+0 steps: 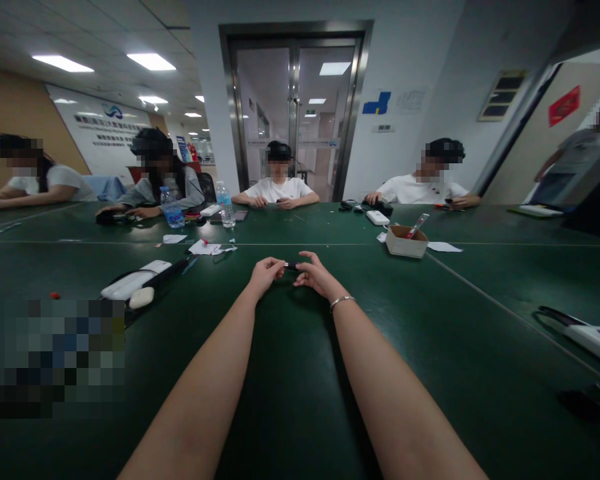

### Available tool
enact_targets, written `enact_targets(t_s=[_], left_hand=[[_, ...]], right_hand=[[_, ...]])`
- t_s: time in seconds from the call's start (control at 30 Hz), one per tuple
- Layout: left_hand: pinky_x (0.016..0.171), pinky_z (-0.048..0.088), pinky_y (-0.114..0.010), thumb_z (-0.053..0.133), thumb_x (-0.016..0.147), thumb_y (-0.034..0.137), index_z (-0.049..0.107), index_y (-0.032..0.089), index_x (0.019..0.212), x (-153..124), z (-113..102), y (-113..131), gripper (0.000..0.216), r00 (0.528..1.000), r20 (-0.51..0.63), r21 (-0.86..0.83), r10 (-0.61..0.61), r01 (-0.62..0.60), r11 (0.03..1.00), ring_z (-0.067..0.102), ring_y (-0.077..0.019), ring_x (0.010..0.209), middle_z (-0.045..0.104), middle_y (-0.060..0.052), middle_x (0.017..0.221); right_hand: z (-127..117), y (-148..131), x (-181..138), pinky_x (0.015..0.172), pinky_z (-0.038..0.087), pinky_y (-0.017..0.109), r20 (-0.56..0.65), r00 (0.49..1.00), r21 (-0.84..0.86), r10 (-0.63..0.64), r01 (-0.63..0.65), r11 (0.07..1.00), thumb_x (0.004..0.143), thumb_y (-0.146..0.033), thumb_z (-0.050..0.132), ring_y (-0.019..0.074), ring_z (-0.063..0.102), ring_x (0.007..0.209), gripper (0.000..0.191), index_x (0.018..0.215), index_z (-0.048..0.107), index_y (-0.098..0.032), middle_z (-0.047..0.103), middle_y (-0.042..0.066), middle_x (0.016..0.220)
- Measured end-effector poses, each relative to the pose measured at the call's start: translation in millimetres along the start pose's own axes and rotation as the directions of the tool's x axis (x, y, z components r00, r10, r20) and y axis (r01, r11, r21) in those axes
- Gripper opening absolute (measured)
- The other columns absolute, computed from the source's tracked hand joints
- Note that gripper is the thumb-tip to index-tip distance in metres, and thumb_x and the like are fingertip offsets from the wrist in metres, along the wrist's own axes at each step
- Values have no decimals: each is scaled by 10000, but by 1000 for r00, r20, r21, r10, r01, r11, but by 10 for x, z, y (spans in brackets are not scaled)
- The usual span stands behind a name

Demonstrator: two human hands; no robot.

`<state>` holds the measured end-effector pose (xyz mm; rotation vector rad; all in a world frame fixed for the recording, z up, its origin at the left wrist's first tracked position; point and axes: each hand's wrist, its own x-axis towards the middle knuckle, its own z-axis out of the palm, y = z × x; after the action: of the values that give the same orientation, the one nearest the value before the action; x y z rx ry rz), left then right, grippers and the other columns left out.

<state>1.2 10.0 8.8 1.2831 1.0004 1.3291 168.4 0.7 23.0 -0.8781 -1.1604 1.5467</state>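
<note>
Both my hands meet over the green table (290, 373), around a small black object with a silvery end (291, 266). My left hand (267, 273) pinches its silvery end between thumb and fingers. On the other side, my right hand (319, 277), with a bracelet (343, 302) at the wrist, has its thumb and fingers about the black part, while one finger sticks out above. The object is too small for me to tell its exact kind.
At left lie a white device (137, 280) and a rounded white piece (141, 297). Two water bottles (225, 205) stand farther back beside paper scraps (205, 247). An open cardboard box (406, 243) sits at right. Several people sit around the table.
</note>
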Motion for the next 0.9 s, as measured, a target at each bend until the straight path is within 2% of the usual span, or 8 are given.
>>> enact_targets(t_s=[0.1, 0.23, 0.33, 0.43, 0.53, 0.63, 0.77, 0.9], left_hand=[[569, 423, -233, 739, 580, 421, 624, 119, 759, -7, 3, 11, 369, 1000, 6, 6, 0, 0, 1000, 535, -103, 583, 590, -17, 644], [558, 416, -232, 721, 582, 448, 599, 128, 733, -2, 5, 9, 374, 1000, 4, 37, -8, 8, 999, 526, -105, 569, 577, -8, 632], [521, 385, -234, 644, 653, 513, 566, 148, 660, -13, 19, 25, 373, 1000, 5, 216, 0, -1, 976, 493, -107, 512, 547, 7, 572], [525, 360, -252, 472, 770, 587, 548, 166, 565, -51, 50, 64, 475, 998, -8, 481, 66, -55, 875, 481, -124, 489, 524, 4, 515], [570, 370, -272, 305, 842, 599, 512, 179, 479, -88, 78, 94, 593, 995, -35, 602, 97, -57, 796, 504, -148, 506, 515, -18, 480], [552, 382, -268, 266, 860, 569, 570, 171, 590, -91, 79, 88, 569, 997, -56, 516, 60, -23, 856, 513, -149, 504, 524, -20, 500], [471, 366, -218, 469, 789, 426, 593, 171, 871, -55, 42, 54, 296, 999, -22, 299, 42, -34, 954, 514, -124, 528, 552, -1, 614], [457, 353, -193, 554, 703, 295, 584, 160, 910, -28, 16, 45, 249, 998, -7, 220, 57, -54, 974, 503, -107, 535, 547, 4, 630]], right_hand=[[13, -4, 0, 487, 558, 278, 0, 999, -40, 53, -53, 998, 890, -302, 534, 91, 539, 414, 178, 996, 475, -172, 588, 5, 670], [26, -9, -15, 453, 531, 235, 22, 999, -73, 37, -36, 997, 903, -192, 496, 75, 491, 387, 76, 920, 541, -133, 619, 33, 626], [5, -8, -30, 501, 551, 242, 23, 999, -13, 34, -34, 999, 857, -103, 518, 76, 515, 421, 78, 904, 570, -137, 620, 18, 627], [-24, 2, -31, 534, 561, 248, 20, 999, 30, 27, -27, 999, 837, -71, 515, 80, 528, 440, 116, 891, 593, -137, 588, -2, 581], [-35, 12, -26, 560, 570, 256, 17, 1000, 53, 25, -25, 998, 826, -59, 519, 83, 536, 456, 128, 875, 609, -135, 564, -9, 559], [-26, 14, -26, 608, 581, 275, -6, 1000, 73, 24, -23, 997, 814, -44, 529, 87, 556, 486, 131, 860, 611, -135, 572, -4, 581], [-10, 10, -34, 649, 589, 300, -30, 999, 86, 26, -24, 996, 812, -26, 518, 91, 575, 507, 141, 838, 604, -134, 591, 6, 613], [-6, 7, -43, 656, 590, 297, -23, 999, 68, 27, -26, 997, 826, -21, 499, 94, 585, 499, 149, 848, 596, -132, 576, -3, 572]])
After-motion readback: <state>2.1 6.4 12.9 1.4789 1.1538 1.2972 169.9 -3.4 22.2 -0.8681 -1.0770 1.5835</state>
